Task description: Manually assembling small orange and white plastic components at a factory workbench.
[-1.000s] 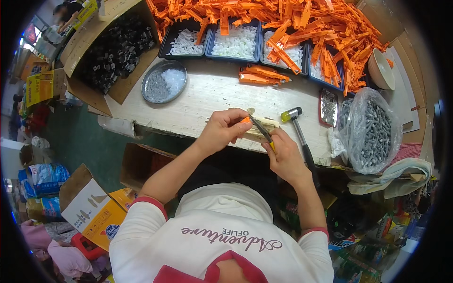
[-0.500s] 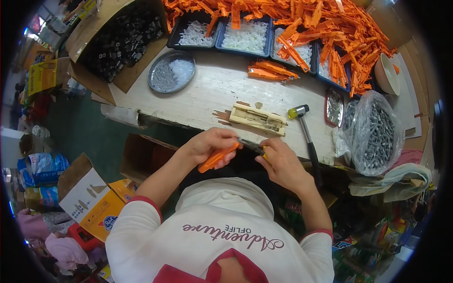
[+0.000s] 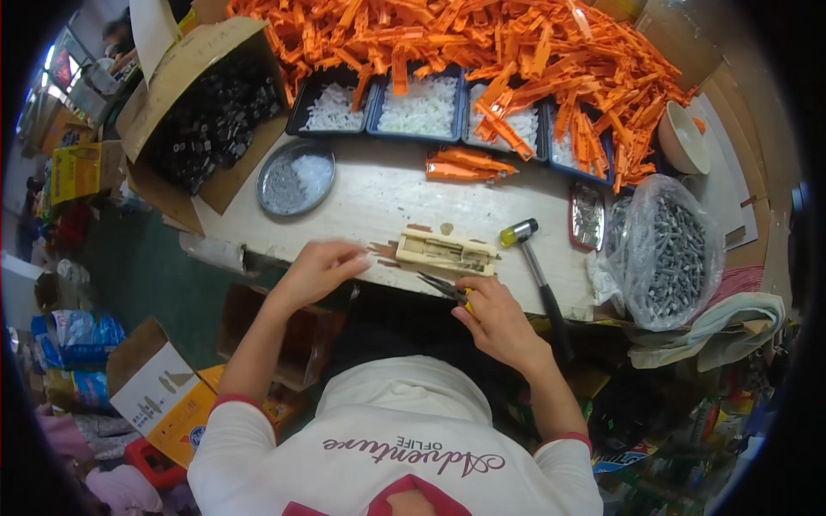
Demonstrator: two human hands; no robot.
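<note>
My right hand (image 3: 499, 320) is closed around the yellow handles of dark-jawed pliers (image 3: 441, 285), in front of the table edge. The jaws point up and to the left, just short of a cream-coloured fixture block (image 3: 447, 250) with a long slot. To the block's left, my left hand (image 3: 325, 272) hovers over the table's front edge. Its fingers reach rightward, a little blurred, and no orange piece shows in them. On the table right of the block lies a hammer (image 3: 535, 267) with a yellow and black head.
A heap of orange plastic parts (image 3: 482, 39) covers the back, behind trays of white pieces (image 3: 419, 107). A round metal dish (image 3: 296, 178) and a carton of black parts (image 3: 215, 129) stand left. At right are a bag of screws (image 3: 667, 258) and a red-rimmed tray (image 3: 587, 215).
The orange part has left my left hand, which has moved left, away from the pliers. My right hand still grips the pliers. The view has shifted, so the table appears lower.
</note>
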